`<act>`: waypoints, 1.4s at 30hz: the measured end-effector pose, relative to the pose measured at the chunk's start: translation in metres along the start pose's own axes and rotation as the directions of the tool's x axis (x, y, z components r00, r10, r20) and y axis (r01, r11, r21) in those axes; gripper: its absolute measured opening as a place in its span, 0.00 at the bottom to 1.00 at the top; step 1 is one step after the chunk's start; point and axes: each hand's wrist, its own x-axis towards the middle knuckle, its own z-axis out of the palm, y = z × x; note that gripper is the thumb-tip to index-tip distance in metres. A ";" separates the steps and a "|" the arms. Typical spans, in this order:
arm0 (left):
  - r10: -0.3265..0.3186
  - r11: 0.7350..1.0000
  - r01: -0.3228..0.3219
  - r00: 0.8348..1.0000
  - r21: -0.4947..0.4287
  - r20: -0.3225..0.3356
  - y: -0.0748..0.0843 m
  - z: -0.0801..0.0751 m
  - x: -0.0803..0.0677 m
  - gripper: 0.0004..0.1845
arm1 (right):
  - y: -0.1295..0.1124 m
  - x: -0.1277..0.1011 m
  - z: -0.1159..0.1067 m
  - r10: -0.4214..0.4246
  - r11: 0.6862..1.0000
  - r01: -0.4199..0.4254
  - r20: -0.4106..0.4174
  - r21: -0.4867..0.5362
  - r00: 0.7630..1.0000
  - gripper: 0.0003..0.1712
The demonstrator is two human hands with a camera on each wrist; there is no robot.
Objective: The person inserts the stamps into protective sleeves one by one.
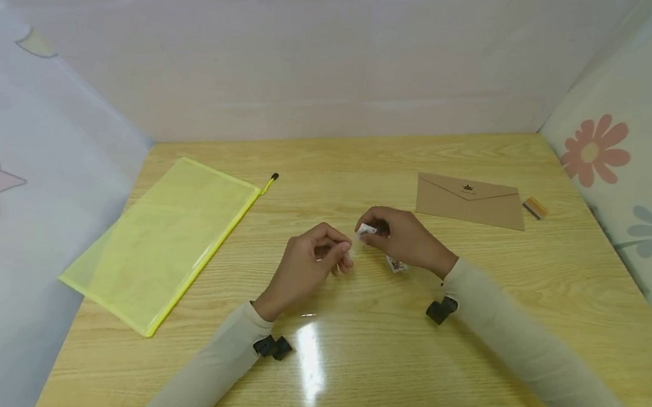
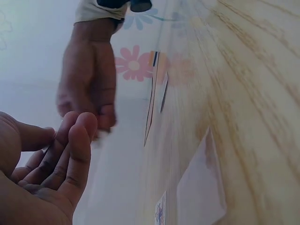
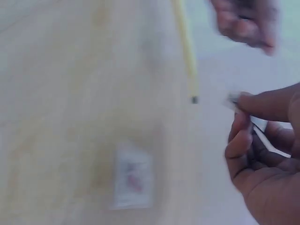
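Note:
My right hand (image 1: 371,230) pinches a small white paper piece (image 1: 366,229) between thumb and fingers just above the wooden table (image 1: 363,162); the right wrist view shows the paper piece (image 3: 257,127) in those curled fingers. My left hand (image 1: 346,254) hovers a few centimetres to its left. Its thumb is against its curled fingers, and I cannot tell whether anything thin lies between them. A second small printed card (image 1: 396,265) lies flat on the table under my right wrist, blurred in the right wrist view as the card (image 3: 133,180).
A yellow zip pouch (image 1: 165,236) lies at the left, its black zip pull (image 1: 273,176) pointing toward the middle. At the back right a brown envelope (image 1: 470,201) lies beside a small orange-and-yellow item (image 1: 536,208). Pale walls enclose the table on three sides.

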 end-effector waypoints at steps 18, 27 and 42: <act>0.010 1.000 -0.009 0.998 0.020 -0.063 -0.001 -0.002 0.000 0.10 | -0.069 -0.018 -0.012 -0.064 0.906 0.136 -0.187 0.401 0.980 0.05; 0.027 1.000 -0.027 0.996 0.003 -0.085 0.002 -0.001 0.001 0.08 | -0.075 -0.019 -0.010 -0.025 0.925 0.105 -0.217 0.365 0.976 0.05; 0.037 0.999 -0.040 0.996 -0.034 -0.082 0.002 0.000 0.002 0.08 | -0.071 -0.018 -0.010 -0.035 0.923 0.111 -0.205 0.370 0.978 0.05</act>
